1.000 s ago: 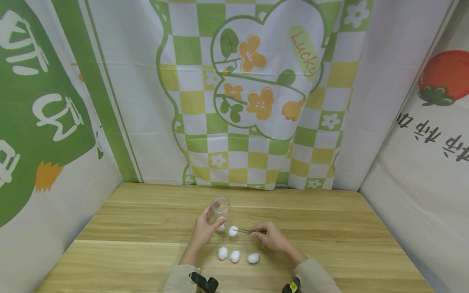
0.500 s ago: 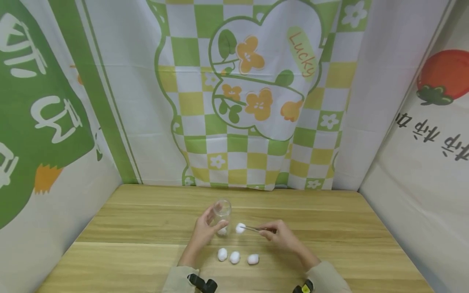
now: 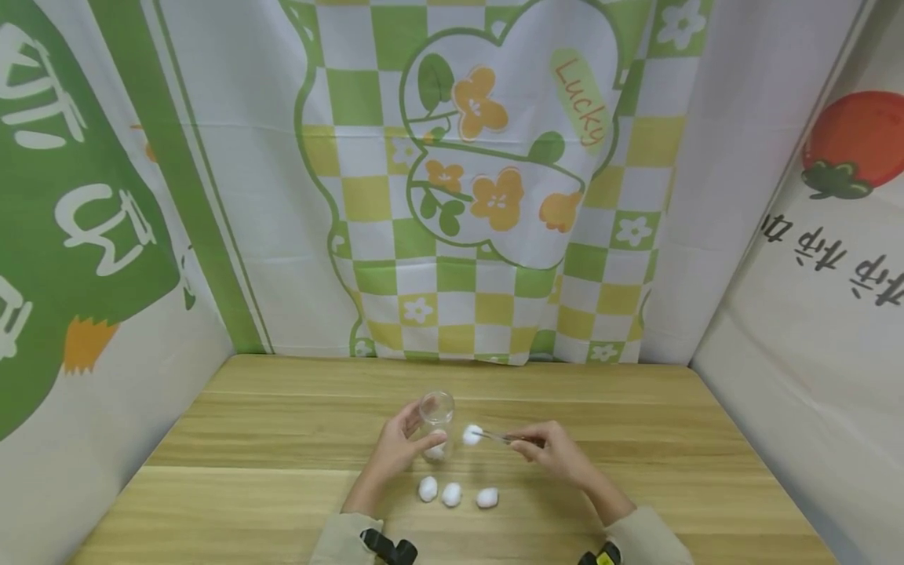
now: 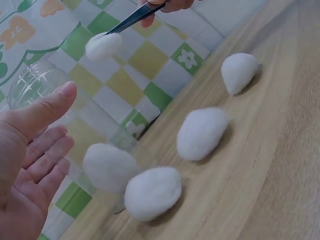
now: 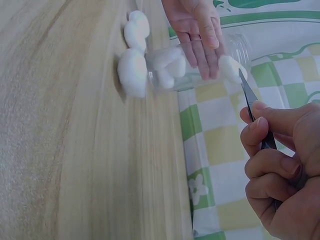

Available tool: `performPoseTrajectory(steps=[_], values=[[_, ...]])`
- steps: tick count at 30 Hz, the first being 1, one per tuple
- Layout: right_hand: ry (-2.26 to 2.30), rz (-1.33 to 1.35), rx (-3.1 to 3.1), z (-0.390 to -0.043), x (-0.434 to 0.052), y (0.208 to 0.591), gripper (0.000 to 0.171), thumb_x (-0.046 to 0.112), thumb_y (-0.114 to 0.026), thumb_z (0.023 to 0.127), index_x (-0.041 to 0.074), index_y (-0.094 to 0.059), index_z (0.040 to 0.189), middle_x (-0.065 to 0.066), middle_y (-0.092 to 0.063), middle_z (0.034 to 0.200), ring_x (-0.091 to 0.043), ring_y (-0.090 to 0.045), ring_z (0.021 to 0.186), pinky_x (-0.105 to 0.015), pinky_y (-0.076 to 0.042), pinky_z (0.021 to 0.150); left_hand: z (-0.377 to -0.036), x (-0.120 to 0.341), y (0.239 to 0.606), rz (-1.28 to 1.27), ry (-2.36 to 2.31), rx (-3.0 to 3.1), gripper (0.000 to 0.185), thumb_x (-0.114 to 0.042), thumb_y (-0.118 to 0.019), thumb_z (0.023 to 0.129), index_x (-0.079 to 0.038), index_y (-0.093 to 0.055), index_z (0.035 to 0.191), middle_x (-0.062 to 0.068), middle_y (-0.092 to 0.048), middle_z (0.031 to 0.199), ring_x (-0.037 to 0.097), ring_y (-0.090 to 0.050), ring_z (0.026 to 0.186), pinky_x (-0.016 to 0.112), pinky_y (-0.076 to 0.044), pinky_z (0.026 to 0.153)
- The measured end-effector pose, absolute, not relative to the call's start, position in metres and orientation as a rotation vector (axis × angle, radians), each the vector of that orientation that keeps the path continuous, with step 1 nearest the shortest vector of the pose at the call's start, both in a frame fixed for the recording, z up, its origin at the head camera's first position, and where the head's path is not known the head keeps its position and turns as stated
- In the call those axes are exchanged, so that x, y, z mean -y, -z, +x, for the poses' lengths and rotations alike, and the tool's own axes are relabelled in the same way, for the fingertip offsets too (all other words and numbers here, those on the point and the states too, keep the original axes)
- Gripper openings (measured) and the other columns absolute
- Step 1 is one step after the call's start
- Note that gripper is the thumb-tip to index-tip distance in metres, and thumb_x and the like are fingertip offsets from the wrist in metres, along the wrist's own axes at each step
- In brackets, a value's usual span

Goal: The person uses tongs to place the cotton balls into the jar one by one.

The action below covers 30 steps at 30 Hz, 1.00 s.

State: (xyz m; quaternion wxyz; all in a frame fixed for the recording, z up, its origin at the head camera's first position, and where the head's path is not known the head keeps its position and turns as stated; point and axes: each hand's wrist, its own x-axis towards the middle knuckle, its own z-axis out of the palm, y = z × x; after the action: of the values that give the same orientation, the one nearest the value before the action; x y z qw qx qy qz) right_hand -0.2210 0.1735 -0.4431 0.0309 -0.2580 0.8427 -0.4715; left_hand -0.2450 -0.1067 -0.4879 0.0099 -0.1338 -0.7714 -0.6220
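Three loose white cotton balls (image 3: 457,493) lie in a short row on the pale wooden table (image 3: 233,486), low in the centre of the head view, just in front of both hands. Above them the left hand (image 3: 399,449) curls its fingers and thumb round a small clear plastic jar (image 3: 436,421) standing upright on the table, with one more white ball (image 3: 435,451) resting at the bottom inside it. Just right of the jar's open mouth, a fourth fluffy white cotton ball (image 3: 472,434) hangs off the table, nipped at the tips of slim metal tweezers (image 3: 503,437). The right hand (image 3: 558,453) pinches those tweezers, fingers folded tight along the shaft, as the right wrist view shows at its lower right. The held ball sits beside the jar's rim, apart from it. Behind, at the top of the frame, hangs a green-and-yellow checked cloth with orange flowers (image 3: 487,196).
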Motion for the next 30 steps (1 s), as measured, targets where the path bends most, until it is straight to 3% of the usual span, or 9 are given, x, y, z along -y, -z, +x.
performPoseTrajectory(steps=[15, 23, 30], values=[[1.45, -0.831, -2.628, -0.219, -0.17, 0.43, 0.026, 0.009, -0.062, 0.092, -0.011, -0.068, 0.107, -0.018, -0.057, 0.063, 0.005, -0.039, 0.053, -0.012, -0.032, 0.042, -0.243, 0.106, 0.485, -0.434, 1.998, 2.474, 0.074, -0.02, -0.077, 0.081, -0.007, -0.041, 0.144, 0.014, -0.053, 0.144, 0.034, -0.043, 0.14, 0.047, -0.034, 0.12], [1.458, -0.844, -2.629, -0.218, -0.167, 0.423, 0.025, 0.007, -0.062, 0.092, -0.012, -0.068, 0.107, -0.02, -0.058, 0.064, 0.005, -0.039, 0.053, -0.012, -0.034, 0.043, -0.243, 0.106, 0.484, -0.427, 2.009, 2.465, 0.073, -0.019, -0.078, 0.081, -0.007, -0.042, 0.144, 0.014, -0.054, 0.143, 0.035, -0.044, 0.139, 0.048, -0.035, 0.12], [1.447, -0.815, -2.66, -0.22, -0.164, 0.418, 0.024, 0.009, -0.062, 0.092, -0.01, -0.069, 0.106, -0.012, -0.056, 0.061, 0.006, -0.036, 0.052, -0.012, -0.03, 0.042, -0.243, 0.106, 0.486, -0.429, 2.012, 2.467, 0.072, -0.02, -0.078, 0.081, -0.008, -0.044, 0.143, 0.014, -0.055, 0.142, 0.035, -0.044, 0.139, 0.048, -0.035, 0.12]])
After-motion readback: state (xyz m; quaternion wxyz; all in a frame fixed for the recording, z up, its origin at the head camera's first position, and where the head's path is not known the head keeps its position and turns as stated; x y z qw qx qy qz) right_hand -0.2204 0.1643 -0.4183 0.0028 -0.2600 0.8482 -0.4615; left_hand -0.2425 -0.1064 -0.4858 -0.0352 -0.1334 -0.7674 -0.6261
